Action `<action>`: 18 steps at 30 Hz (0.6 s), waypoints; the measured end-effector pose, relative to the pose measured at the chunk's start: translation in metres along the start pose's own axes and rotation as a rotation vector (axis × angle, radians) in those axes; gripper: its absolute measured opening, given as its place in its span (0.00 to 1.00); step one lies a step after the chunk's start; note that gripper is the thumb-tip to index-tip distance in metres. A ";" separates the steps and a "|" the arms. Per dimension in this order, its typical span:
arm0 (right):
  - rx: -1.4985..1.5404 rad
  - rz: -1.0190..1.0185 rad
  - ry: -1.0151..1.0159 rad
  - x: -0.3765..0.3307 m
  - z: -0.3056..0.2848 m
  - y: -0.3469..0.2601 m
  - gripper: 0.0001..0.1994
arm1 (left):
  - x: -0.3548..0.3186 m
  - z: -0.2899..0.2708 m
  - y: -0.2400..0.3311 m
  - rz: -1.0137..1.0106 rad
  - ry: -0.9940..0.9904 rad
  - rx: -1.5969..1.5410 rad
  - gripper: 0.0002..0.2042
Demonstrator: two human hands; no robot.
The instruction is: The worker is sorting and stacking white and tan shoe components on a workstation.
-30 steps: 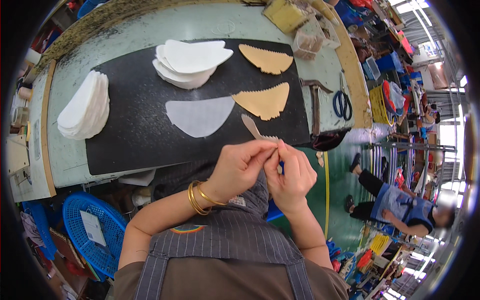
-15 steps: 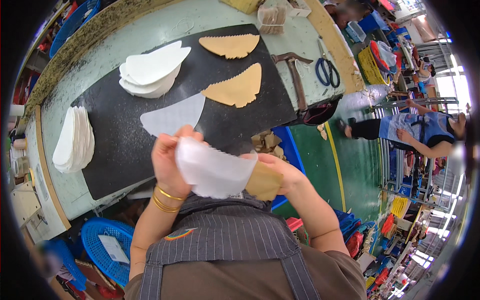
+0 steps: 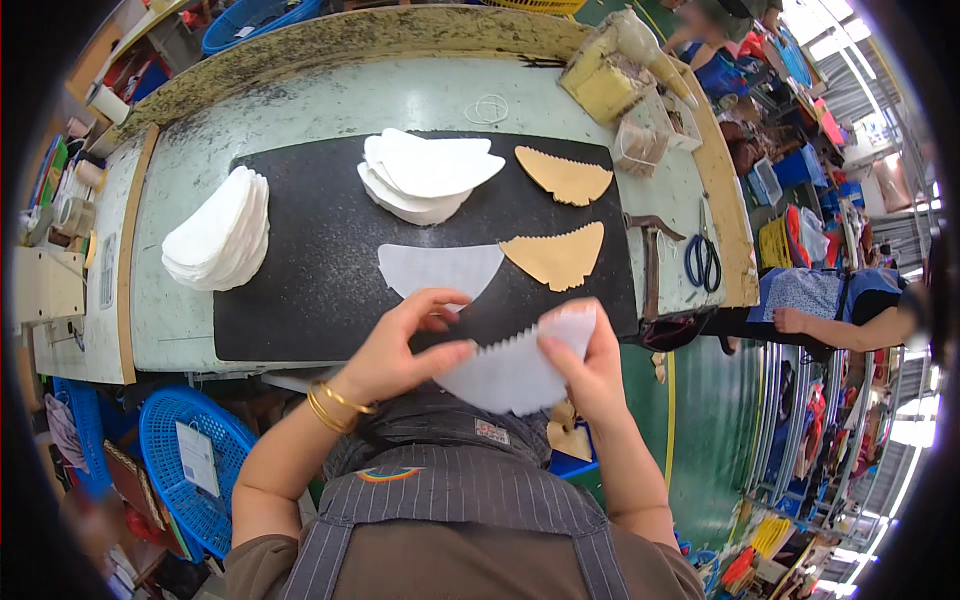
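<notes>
My right hand (image 3: pixel 588 368) pinches the right end of a thin white crescent-shaped piece (image 3: pixel 510 375) with a toothed upper edge, thumb on top. My left hand (image 3: pixel 408 345) is open, its thumb at the left tip of that piece and its fingers apart from the thumb. Just beyond lies a flat translucent white piece (image 3: pixel 440 268) on the black mat (image 3: pixel 300 320). Touching its right corner is a tan toothed piece (image 3: pixel 560 255), and a second tan piece (image 3: pixel 566 176) lies farther back. Any underside of the held piece is hidden.
White shaped pieces form a stack (image 3: pixel 425 180) on the mat and another stack (image 3: pixel 220 230) at left. A hammer (image 3: pixel 652 260) and scissors (image 3: pixel 703 255) lie at right. A blue basket (image 3: pixel 160 440) stands below left; another person (image 3: pixel 830 310) is at far right.
My left hand has loosened from the white piece, which now hangs from my right hand. The tan part seen at its right end no longer shows. The view has shifted.
</notes>
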State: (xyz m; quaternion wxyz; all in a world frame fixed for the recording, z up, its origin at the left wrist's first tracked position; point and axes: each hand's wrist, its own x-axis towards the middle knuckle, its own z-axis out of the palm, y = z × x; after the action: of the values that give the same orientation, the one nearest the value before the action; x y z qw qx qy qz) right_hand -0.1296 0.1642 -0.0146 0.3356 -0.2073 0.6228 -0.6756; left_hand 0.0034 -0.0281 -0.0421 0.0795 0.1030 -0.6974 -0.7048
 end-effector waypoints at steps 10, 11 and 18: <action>-0.590 -0.222 0.001 0.109 0.036 0.068 0.13 | 0.045 -0.060 -0.034 -0.114 0.477 0.207 0.12; -0.591 -0.206 -0.007 0.111 0.036 0.066 0.13 | 0.047 -0.060 -0.033 -0.113 0.486 0.290 0.13; -0.747 -0.352 -0.029 0.115 0.033 0.072 0.13 | 0.052 -0.054 -0.029 -0.085 0.469 0.488 0.15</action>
State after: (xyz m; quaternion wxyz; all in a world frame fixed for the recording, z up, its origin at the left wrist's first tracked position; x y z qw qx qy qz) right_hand -0.1716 0.0597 -0.0967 0.1254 -0.4277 0.7756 -0.4470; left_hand -0.0316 -0.0932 -0.0736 0.1812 0.3071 -0.8033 -0.4771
